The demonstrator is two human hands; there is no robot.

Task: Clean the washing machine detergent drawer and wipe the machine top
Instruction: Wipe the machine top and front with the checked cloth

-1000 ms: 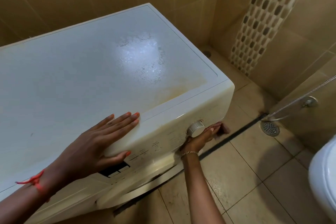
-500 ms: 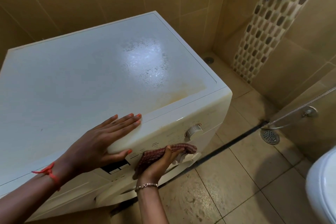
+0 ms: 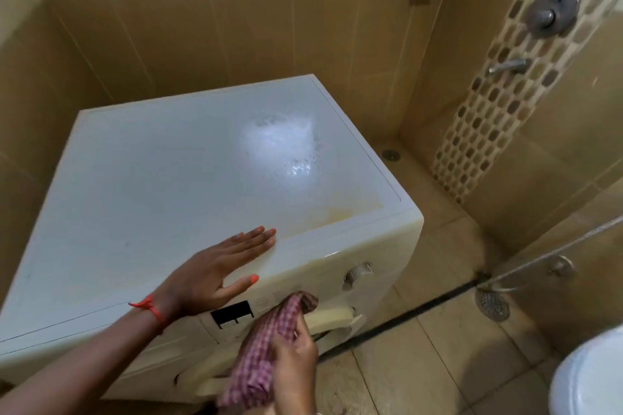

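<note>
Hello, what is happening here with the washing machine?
A person is cleaning a washing machine in a tiled bathroom. The left hand lies flat on the front edge of its top. The right hand grips a checked cloth and holds its upper end against the front panel, between the dark display and the dial. The top shows a wet patch and a yellowish stain, not yet wiped.

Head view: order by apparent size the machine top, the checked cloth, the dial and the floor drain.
1. machine top
2. checked cloth
3. dial and floor drain: these look about alike, and the drain lies farther from the camera, so I leave them unranked.
</note>
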